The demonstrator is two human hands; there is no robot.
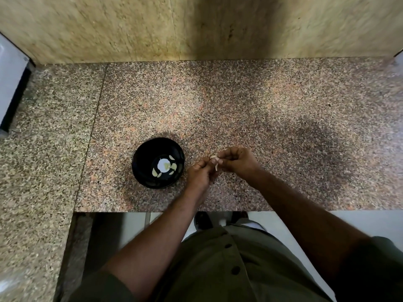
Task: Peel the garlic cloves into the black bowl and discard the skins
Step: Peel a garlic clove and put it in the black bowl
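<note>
Speckled granite countertop carries a black bowl near its front edge, with several peeled garlic cloves lying in the bottom. Just right of the bowl, both hands meet above the counter. The left hand and right hand pinch one garlic clove between curled fingertips, a strip of skin dangling below it.

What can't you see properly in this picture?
Head view only:
- Garlic clove: mostly covered by the fingers of the left hand and right hand.
- White thing at the left: cut off by the edge.
- Cloves in the bowl: too small to count; glare hides some.
</note>
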